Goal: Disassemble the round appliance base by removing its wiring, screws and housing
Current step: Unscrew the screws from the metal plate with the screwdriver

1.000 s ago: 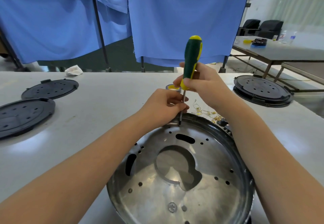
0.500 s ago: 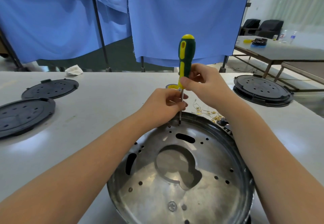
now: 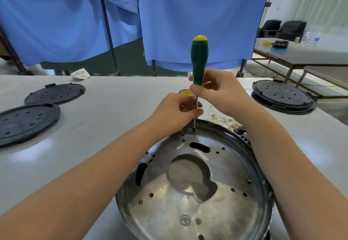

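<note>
The round appliance base point(image 3: 222, 207) lies in front of me, a shiny metal plate with holes and a keyhole-shaped opening in a dark rim. A green and yellow screwdriver point(image 3: 198, 61) stands upright, its tip on the plate's far edge. My right hand point(image 3: 220, 93) grips the lower end of the handle. My left hand point(image 3: 177, 113) pinches the metal shaft just above the tip. One screw point(image 3: 185, 220) sits in the plate near its front edge.
Two black perforated round covers point(image 3: 54, 93) point(image 3: 24, 121) lie on the white table at the left, and a stacked black round base point(image 3: 282, 95) at the right. Loose gold-tipped wires point(image 3: 222, 120) and a small yellow-topped roll point(image 3: 185, 92) lie behind the base.
The screwdriver handle has turned in my right hand and straightened from a slight rightward tilt to upright. My left hand stays on the shaft.
</note>
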The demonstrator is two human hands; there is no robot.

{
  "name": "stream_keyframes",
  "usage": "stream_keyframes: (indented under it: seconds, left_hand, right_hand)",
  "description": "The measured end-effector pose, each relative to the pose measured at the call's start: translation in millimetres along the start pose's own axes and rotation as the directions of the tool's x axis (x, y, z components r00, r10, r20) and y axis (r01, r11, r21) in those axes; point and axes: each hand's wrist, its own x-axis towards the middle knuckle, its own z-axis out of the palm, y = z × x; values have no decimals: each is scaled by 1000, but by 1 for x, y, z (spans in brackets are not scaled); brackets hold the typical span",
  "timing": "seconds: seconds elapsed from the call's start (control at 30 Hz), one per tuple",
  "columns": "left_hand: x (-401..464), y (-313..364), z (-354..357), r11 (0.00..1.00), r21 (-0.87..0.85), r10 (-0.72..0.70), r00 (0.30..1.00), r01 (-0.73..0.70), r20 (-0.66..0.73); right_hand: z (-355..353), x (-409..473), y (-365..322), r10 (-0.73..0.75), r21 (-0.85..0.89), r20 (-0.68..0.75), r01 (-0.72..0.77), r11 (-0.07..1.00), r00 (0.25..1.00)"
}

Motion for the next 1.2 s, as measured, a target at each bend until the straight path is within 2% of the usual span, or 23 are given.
stream_keyframes:
  seconds: [0.1, 0.2, 0.37, 0.57, 0.67, 0.77, 0.9, 1.07, 1.2]
  left_hand:
    - [-2, 0, 2, 990, -133, -37, 996, 49, 86]
    - [0, 1, -1, 997, -74, -29, 999, 31, 35]
    - [4, -1, 0, 999, 46, -18, 998, 21, -62]
    - [1, -3, 0, 996, -85, -1, 999, 6, 53]
    - [0, 1, 1, 999, -55, -2, 1000, 3, 25]
    - [1, 4, 3, 1000, 23, 10, 1000, -10, -3]
    - [0, 3, 3, 999, 38, 15, 1000, -15, -10]
    - [-2, 0, 4, 998, -69, -7, 995, 14, 97]
    - [0, 1, 3, 998, -64, 4, 998, -1, 55]
  right_hand:
    - [-4, 1, -1, 15, 134, 44, -21, 991, 999]
    - [-4, 1, -2, 31, 226, 64, -45, 973, 997]
    - [0, 0, -2, -8, 79, -26, 10, 997, 1000]
    - [-4, 3, 1, 19, 22, -53, -18, 1000, 998]
    - [-3, 2, 1, 32, -6, -38, -32, 999, 999]
    - [-1, 0, 0, 32, 3, -48, -32, 999, 998]
    - [-3, 1, -1, 21, 3, -74, -21, 1000, 997]
    - [-7, 2, 1, 55, 49, -117, -49, 998, 992]
    - [-4, 2, 1, 75, 35, -69, -72, 997, 995]
